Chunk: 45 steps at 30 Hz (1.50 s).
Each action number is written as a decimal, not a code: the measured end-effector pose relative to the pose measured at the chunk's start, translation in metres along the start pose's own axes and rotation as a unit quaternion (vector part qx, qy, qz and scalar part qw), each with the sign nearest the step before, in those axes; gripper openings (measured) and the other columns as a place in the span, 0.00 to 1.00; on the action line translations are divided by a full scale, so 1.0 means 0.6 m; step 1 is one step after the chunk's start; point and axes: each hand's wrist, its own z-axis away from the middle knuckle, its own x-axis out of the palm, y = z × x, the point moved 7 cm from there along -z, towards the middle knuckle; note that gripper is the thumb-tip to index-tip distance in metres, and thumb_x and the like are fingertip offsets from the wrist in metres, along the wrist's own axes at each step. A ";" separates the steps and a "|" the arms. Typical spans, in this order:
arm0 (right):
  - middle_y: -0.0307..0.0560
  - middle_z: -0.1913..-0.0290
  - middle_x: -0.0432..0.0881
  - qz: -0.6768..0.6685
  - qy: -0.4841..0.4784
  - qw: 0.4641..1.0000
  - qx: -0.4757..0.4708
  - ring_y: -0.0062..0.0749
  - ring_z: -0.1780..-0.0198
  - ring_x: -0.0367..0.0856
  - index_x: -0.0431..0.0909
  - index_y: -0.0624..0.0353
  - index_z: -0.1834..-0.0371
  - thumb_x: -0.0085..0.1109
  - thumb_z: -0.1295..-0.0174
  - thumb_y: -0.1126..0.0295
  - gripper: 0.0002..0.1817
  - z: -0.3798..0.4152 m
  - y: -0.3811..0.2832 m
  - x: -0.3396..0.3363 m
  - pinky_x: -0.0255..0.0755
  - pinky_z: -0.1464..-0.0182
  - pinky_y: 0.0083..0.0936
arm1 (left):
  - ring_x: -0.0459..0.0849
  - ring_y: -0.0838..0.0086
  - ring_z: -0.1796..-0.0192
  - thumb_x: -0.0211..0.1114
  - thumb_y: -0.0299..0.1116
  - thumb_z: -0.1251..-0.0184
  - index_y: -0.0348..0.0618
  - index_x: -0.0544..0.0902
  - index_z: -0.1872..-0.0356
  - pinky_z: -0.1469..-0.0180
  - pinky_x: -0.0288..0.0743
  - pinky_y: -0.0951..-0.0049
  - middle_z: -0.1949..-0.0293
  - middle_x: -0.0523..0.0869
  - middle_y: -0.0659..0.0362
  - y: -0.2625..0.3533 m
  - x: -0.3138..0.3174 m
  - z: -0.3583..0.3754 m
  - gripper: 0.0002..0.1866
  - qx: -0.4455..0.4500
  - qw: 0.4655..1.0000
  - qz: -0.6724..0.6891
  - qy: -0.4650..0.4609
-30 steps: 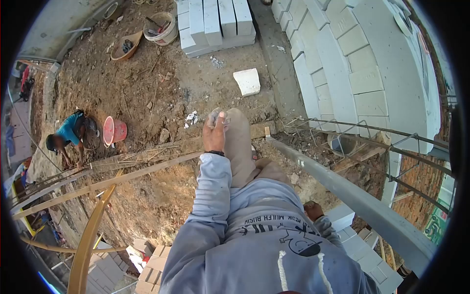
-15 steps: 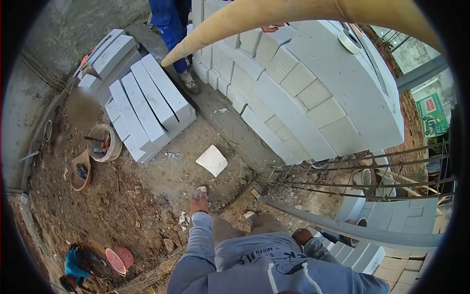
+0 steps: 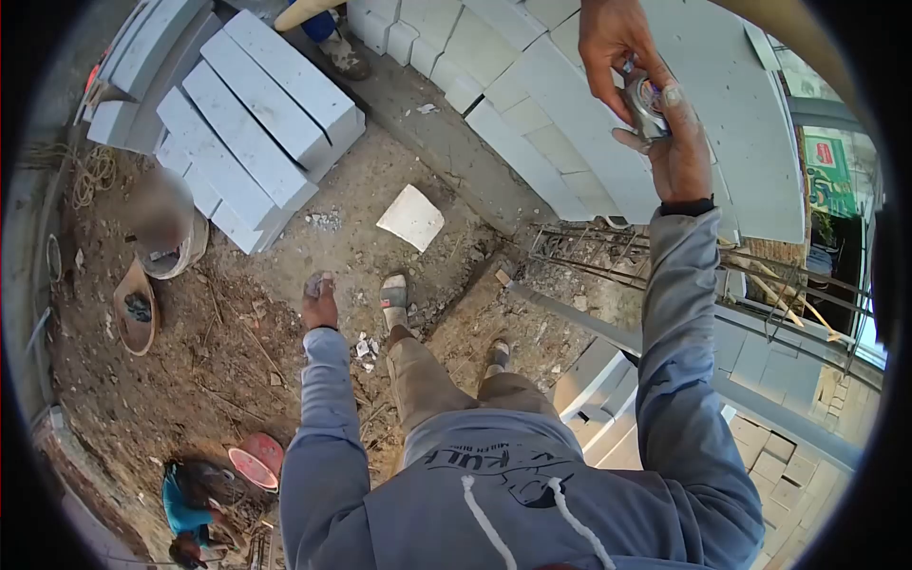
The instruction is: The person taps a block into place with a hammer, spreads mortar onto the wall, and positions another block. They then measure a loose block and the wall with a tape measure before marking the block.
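My right hand (image 3: 682,152) is raised in front of the grey block wall (image 3: 570,123). Its fingers and thumb close around a small shiny metal object (image 3: 646,101). Another person's hand (image 3: 611,43) reaches down from above and grips the same object. My left hand (image 3: 319,302) hangs out low to the left, curled on a small grey lump (image 3: 316,281). Both my arms are in grey hoodie sleeves. My sandalled feet (image 3: 394,299) stand on a ledge above the dirt ground.
A stack of long grey blocks (image 3: 247,123) lies at upper left, with a loose white slab (image 3: 411,217) on the dirt. Rebar (image 3: 608,256) juts out by the wall. Tool baskets (image 3: 135,309) sit left. A person in teal (image 3: 185,499) crouches beside a red bucket (image 3: 255,463).
My right hand rose from beside my waist up to the wall and met another person's hand on the shiny object. The view swung; my left hand stayed out, curled on the grey lump.
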 end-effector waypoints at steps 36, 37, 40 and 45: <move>0.39 0.61 0.77 -0.408 0.226 0.789 0.399 0.28 0.58 0.75 0.72 0.58 0.56 0.56 0.50 0.73 0.16 0.288 1.263 0.130 0.65 0.52 0.24 | 0.73 0.68 0.45 0.67 0.43 0.44 0.32 0.62 0.39 0.42 0.65 0.73 0.46 0.74 0.51 -0.347 0.437 -0.291 0.37 -0.061 0.957 -0.057 -0.278; 0.39 0.61 0.77 -0.408 0.222 0.789 0.403 0.28 0.58 0.75 0.72 0.58 0.56 0.56 0.50 0.73 0.16 0.303 1.228 0.118 0.65 0.52 0.24 | 0.72 0.66 0.44 0.67 0.43 0.44 0.33 0.61 0.38 0.42 0.65 0.71 0.45 0.72 0.50 -0.312 0.416 -0.239 0.38 -0.067 0.956 -0.053 -0.282; 0.39 0.61 0.77 -0.450 0.167 0.789 0.384 0.25 0.58 0.75 0.69 0.60 0.49 0.54 0.51 0.75 0.22 0.323 1.073 0.113 0.66 0.52 0.21 | 0.72 0.65 0.44 0.67 0.45 0.45 0.34 0.61 0.38 0.42 0.66 0.69 0.44 0.71 0.50 -0.233 0.341 -0.126 0.38 -0.034 0.966 -0.029 -0.255; 0.39 0.60 0.77 -0.462 0.146 0.788 0.381 0.24 0.57 0.75 0.69 0.60 0.48 0.55 0.51 0.76 0.23 0.374 0.882 0.107 0.66 0.52 0.21 | 0.74 0.62 0.44 0.64 0.47 0.43 0.34 0.58 0.37 0.42 0.69 0.63 0.42 0.69 0.50 -0.154 0.266 0.017 0.39 -0.104 0.968 0.057 -0.222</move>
